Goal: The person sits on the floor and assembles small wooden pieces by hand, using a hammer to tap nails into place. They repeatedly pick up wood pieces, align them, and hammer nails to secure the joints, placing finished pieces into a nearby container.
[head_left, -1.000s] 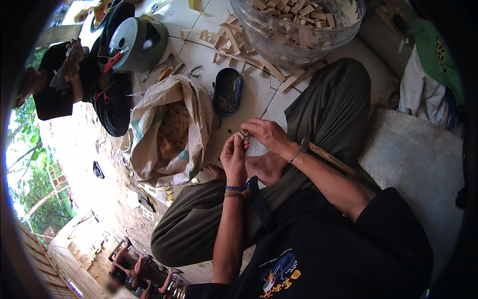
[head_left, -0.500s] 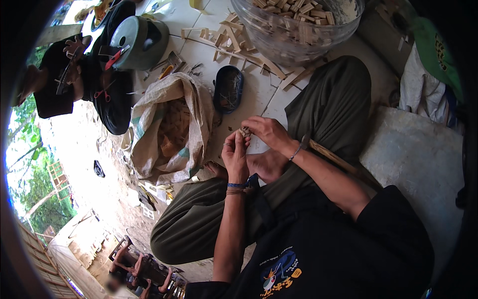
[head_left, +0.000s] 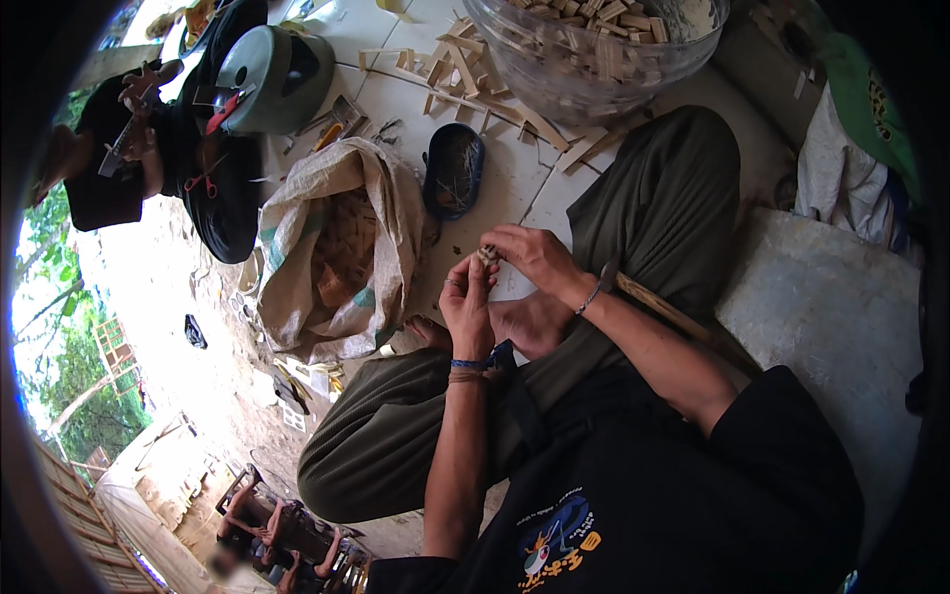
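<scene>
My left hand (head_left: 467, 305) and my right hand (head_left: 537, 263) meet above my bare foot. Between their fingertips they pinch a small pale-brown piece (head_left: 487, 255) that looks like wood; its exact shape is mostly covered by the fingers. Just beyond my hands sits a dark blue oval dish (head_left: 469, 203) holding thin, pin-like bits. To the left, an open woven sack (head_left: 287, 223) contains many small wooden pieces (head_left: 345, 243). A wooden-handled tool (head_left: 658, 303) with a dark metal end rests by my right forearm, across my leg.
A clear bowl (head_left: 554, 96) heaped with small wooden blocks stands on the tiles at the far side. Loose wooden strips (head_left: 460, 74) lie beside it. A grey-green round container (head_left: 287, 84) is at the far left, near another person holding a blade-like tool (head_left: 129, 139).
My hands stay together on the small piece, with only slight finger movement. The other person's hand and tool at the far left have shifted a little.
</scene>
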Available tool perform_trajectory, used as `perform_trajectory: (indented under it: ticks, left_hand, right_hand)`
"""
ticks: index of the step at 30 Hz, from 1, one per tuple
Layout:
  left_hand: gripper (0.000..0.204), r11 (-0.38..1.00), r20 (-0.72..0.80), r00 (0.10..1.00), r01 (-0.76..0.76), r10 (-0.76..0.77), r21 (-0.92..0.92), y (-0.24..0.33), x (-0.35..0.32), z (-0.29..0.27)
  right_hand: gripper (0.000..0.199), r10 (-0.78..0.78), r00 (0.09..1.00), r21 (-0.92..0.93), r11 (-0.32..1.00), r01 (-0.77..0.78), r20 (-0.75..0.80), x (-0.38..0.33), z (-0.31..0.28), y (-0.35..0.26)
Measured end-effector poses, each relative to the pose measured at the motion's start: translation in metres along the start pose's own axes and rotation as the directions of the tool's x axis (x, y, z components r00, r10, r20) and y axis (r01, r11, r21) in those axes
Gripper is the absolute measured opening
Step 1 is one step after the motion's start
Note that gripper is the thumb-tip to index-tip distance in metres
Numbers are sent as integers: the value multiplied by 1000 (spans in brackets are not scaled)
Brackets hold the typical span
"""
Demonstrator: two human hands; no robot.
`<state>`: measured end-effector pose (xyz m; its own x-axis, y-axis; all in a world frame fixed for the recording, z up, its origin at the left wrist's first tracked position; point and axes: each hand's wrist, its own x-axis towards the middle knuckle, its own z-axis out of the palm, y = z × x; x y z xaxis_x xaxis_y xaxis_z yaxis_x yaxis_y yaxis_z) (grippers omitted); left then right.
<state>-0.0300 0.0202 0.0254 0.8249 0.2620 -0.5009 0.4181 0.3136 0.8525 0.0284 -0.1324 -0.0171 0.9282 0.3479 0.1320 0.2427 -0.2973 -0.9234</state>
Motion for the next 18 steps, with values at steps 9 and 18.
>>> perform_trajectory:
  ticks: [9, 18]
  left_hand:
    - [28, 1000, -11, 1000, -17, 17, 2, -1, 0, 1]
    - [27, 1000, -39, 999, -20, 20, 13, -4, -1, 4]
  right_hand:
    - [26, 2, 1000, 17, 1000, -2, -5, 0, 1, 1]
    - [25, 5, 1000, -30, 1000, -5, -9, 0, -3, -4]
